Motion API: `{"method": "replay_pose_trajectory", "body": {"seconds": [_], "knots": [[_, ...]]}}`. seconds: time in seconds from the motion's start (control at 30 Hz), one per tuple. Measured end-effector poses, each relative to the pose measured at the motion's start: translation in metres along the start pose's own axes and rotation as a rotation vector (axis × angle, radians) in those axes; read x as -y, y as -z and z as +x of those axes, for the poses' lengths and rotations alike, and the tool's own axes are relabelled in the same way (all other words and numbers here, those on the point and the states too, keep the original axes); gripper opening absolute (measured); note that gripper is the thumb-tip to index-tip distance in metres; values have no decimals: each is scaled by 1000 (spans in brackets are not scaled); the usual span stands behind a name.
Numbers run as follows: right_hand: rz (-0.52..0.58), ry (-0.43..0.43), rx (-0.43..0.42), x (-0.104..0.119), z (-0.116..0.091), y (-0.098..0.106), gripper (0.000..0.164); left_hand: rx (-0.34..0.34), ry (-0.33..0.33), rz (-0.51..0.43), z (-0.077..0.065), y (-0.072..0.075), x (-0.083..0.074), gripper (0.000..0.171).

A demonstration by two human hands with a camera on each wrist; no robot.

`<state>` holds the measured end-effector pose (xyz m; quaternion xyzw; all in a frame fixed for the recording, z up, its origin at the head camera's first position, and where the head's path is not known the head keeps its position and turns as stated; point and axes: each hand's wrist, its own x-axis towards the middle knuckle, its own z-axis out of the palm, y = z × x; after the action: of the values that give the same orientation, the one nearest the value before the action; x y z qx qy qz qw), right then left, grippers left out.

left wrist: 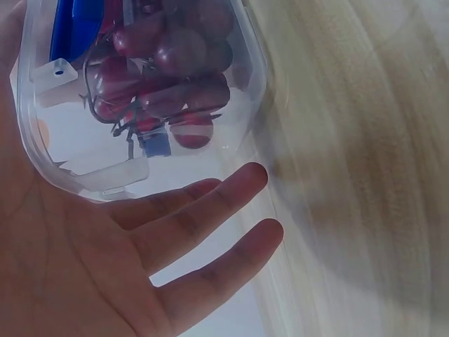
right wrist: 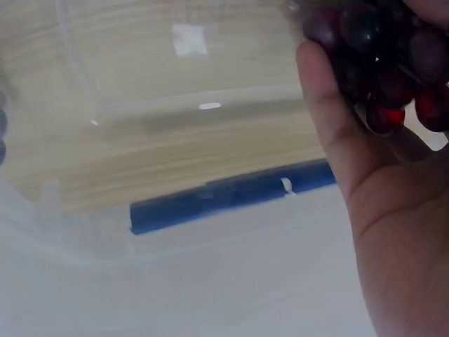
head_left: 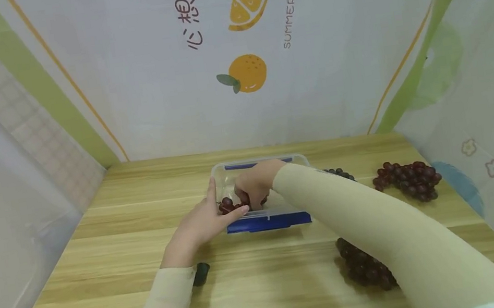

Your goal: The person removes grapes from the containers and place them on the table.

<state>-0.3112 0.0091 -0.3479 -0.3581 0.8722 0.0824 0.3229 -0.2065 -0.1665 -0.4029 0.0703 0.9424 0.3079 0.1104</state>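
Observation:
A clear plastic container with blue latches stands on the table, its open top facing up. Inside its left end lies a bunch of red grapes with thin stems. My right hand reaches down into the container and holds these grapes, thumb and fingers around them in the right wrist view. At the left front corner, my left hand rests against the container. Its thumb lies along the front rim, and the fingers stretch out straight beside the wall.
Red grapes lie at the table's right edge. A darker bunch shows partly behind the right sleeve, and another bunch sits nearer, partly covered by that arm. The wooden table meets a printed cloth at the back.

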Motion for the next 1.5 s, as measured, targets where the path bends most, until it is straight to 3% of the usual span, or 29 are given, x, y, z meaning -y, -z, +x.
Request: {"method": "replay_pose_trajectory", "body": {"seconds": [0.2, 0.37, 0.5, 0.83, 1.2, 1.5], "knots": [[-36, 23, -103, 5, -24, 13, 20, 2, -1, -17, 0, 0, 0, 136], [25, 32, -120, 5, -44, 27, 23, -4, 5, -4, 0, 1, 1, 135], [7, 44, -135, 1, -60, 35, 30, -5, 9, -2, 1, 0, 2, 135], [-5, -32, -176, -14, -98, 49, 27, -13, 6, -8, 5, -1, 2, 135], [-52, -57, -212, -26, -157, 54, 18, -6, 15, -9, 6, -3, 1, 137], [-113, -98, -229, -38, -213, 54, 22, -3, 15, 2, 4, -3, 1, 137]]}}
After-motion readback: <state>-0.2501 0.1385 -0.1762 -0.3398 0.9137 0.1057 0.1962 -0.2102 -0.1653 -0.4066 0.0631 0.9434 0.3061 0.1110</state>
